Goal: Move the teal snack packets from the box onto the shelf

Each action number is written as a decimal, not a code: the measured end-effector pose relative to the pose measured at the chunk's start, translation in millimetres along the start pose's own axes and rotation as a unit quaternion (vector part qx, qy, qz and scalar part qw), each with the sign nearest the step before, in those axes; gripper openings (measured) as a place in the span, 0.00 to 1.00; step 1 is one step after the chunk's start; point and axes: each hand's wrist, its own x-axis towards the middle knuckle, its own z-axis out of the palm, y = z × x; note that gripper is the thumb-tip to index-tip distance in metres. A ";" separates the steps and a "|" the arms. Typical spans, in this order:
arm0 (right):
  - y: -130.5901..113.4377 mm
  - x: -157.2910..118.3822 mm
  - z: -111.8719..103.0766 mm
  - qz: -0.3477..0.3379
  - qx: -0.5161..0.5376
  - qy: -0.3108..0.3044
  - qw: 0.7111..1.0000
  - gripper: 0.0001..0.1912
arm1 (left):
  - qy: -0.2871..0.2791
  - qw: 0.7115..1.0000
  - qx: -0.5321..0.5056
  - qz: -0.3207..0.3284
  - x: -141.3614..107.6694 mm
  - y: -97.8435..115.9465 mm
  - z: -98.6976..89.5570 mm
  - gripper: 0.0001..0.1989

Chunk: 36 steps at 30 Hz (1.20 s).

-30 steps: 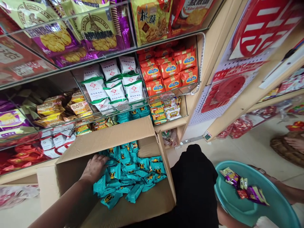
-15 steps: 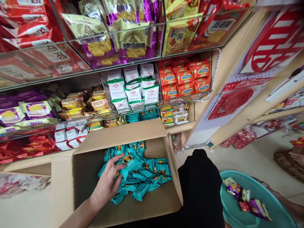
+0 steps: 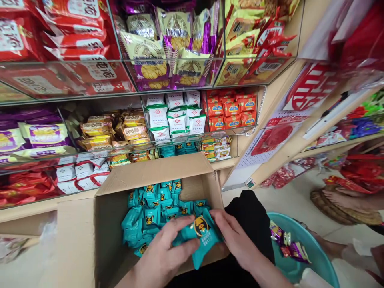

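Observation:
A teal snack packet (image 3: 206,237) with a dark and yellow round emblem is held tilted over the right side of the cardboard box (image 3: 156,173). My left hand (image 3: 169,248) pinches its left side between fingers and thumb. Around its right edge, the fingers of my right hand (image 3: 235,236) are closed; the thumb is hidden. Inside the box lie several more teal packets (image 3: 151,216) of the same kind, loosely piled and partly covered by my left hand.
Shelves with clear dividers hold white-and-green packets (image 3: 178,122), orange packets (image 3: 231,110) and purple biscuit packs (image 3: 150,68). A teal basin (image 3: 318,260) with a few snack packs stands at right, beside my black-clothed knee (image 3: 250,216). Another person's foot (image 3: 345,200) shows beyond.
My right hand has come into view and taken the packet's right edge. My left hand has moved right across the box. The camera view has shifted.

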 end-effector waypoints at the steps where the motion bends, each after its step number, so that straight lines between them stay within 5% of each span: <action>1: -1.1 4.1 16.0 0.004 0.008 -0.011 1.000 0.21 | 0.001 1.000 -0.009 0.018 -3.1 -0.4 0.4 0.17; 3: 0.8 14.1 37.9 -0.033 0.000 0.011 0.999 0.20 | 0.033 0.999 -0.024 0.020 -8.8 -2.4 -0.4 0.18; 6: 4.9 28.0 52.0 -0.150 -0.110 0.065 0.980 0.20 | 0.127 0.976 -0.124 -0.124 -11.1 -4.9 -1.5 0.18; 9: 5.0 34.2 60.0 -0.207 -0.194 0.079 0.956 0.19 | 0.201 0.895 -0.248 -0.312 -3.1 -5.1 0.0 0.19; 12: 4.8 34.3 69.9 -0.223 -0.202 0.070 0.951 0.18 | 0.226 0.840 -0.308 -0.387 7.3 -4.8 2.6 0.19; 23: 16.7 35.2 76.3 -0.214 -0.149 0.111 0.959 0.19 | 0.305 0.832 -0.335 -0.321 10.3 -5.7 13.3 0.16; 26: 18.4 31.8 75.9 -0.161 0.007 0.045 0.986 0.18 | 0.320 0.814 -0.371 -0.312 16.6 -3.6 11.0 0.16; 29: 22.6 24.9 82.7 -0.099 0.164 -0.073 0.979 0.24 | 0.344 0.809 -0.371 -0.299 22.2 -1.3 10.2 0.15; 32: 25.3 19.9 88.8 -0.065 0.213 -0.076 0.972 0.22 | 0.324 0.833 -0.339 -0.295 20.9 0.7 14.1 0.15; 36: 13.2 24.2 69.8 -0.120 0.153 0.006 0.981 0.13 | 0.200 0.910 -0.248 -0.264 13.8 -0.5 7.9 0.13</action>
